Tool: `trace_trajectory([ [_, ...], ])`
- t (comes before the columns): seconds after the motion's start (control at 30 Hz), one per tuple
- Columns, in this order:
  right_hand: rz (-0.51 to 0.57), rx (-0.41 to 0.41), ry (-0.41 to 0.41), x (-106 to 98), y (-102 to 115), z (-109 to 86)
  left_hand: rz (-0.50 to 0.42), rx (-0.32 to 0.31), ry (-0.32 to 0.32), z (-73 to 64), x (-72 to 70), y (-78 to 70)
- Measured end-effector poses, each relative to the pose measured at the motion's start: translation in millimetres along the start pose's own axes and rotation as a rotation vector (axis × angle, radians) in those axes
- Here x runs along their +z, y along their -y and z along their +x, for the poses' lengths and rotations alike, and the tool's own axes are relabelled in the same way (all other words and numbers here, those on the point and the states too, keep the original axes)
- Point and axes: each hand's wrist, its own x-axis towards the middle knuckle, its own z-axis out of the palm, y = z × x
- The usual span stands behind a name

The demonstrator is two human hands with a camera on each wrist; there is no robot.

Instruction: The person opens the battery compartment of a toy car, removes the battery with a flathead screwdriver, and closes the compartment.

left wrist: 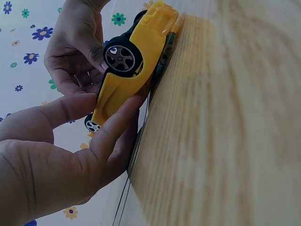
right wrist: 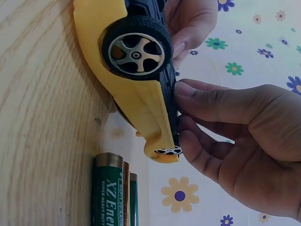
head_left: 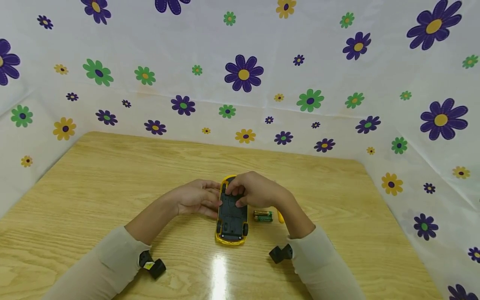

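Observation:
A yellow toy car lies upside down on the table, its black underside and wheels facing up. My left hand holds it along the left side, thumb at the underside's edge and fingers against the yellow body. From the right, my right hand reaches over the car. Its thumb and bent fingertips touch the black underside, spaced apart from each other. Two green and gold batteries lie side by side just right of the car; their printed label shows on the near battery in the right wrist view.
A slim yellow object lies right of the batteries, partly hidden behind my right wrist. The wooden table meets a white flowered cloth at its back and sides. Black wrist cameras stick out from both sleeves.

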Motion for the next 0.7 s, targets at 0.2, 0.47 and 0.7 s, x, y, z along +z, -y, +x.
trace_trajectory([
  [0.2, 0.002, 0.018, -0.004, 0.0, -1.8, -1.8, -0.003, 0.005, 0.003, 0.0, -0.3, 2.7],
  [0.47, 0.002, -0.026, -0.015, -4.1, -4.3, -6.9, -0.009, 0.006, 0.008, 1.9, -0.2, 4.5],
  [0.7, -0.047, -0.039, -0.021, -8.9, -8.2, -11.7, -0.003, 0.004, -0.004, 0.3, 1.0, 2.3],
])
